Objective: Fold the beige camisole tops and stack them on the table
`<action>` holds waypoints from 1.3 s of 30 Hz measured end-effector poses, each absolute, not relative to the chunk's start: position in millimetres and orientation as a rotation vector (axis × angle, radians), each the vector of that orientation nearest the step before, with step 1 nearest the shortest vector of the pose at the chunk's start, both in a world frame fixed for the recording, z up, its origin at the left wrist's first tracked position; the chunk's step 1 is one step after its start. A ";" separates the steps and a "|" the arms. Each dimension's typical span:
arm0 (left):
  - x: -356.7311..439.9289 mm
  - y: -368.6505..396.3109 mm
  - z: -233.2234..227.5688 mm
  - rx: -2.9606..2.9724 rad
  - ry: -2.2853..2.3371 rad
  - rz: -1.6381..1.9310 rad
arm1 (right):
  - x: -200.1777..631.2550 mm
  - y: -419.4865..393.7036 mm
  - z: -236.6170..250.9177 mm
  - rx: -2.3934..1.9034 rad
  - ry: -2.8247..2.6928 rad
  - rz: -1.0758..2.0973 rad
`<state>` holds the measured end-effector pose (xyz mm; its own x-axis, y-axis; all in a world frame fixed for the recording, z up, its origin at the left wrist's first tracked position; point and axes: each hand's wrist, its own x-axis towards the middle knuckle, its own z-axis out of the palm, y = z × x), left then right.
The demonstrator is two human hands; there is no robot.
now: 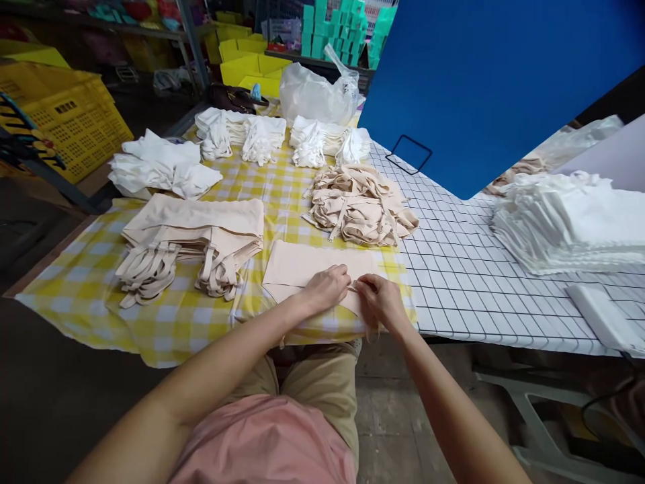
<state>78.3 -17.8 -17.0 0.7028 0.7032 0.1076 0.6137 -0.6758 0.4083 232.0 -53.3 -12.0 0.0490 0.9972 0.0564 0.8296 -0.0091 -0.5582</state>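
A flat beige garment [297,265] lies at the near edge of the table on the yellow checked cloth [166,316]. My left hand [327,286] and my right hand [380,299] meet over its right part, fingers pinched on a thin beige strap between them. Left of it is a stack of folded beige garments [201,228] with straps hanging toward me. Behind my hands is a loose heap of beige garments [357,205].
White folded garments [161,168] and more white piles [262,138] sit at the back, beside a plastic bag [317,94]. A tall white stack [569,222] rests on the white grid cloth [453,269] to the right. Yellow crates [65,114] stand left.
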 end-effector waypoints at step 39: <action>78.4 -0.2 -16.5 2.122 1.069 0.473 | 219.5 -30.8 19.7 -1.788 -2.667 0.078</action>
<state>78.4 -0.2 -16.5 0.5920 0.8059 0.0093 0.5487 -0.4115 0.7277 219.5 -30.8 19.7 -0.3787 0.9216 -0.0853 0.9250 0.3800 -0.0009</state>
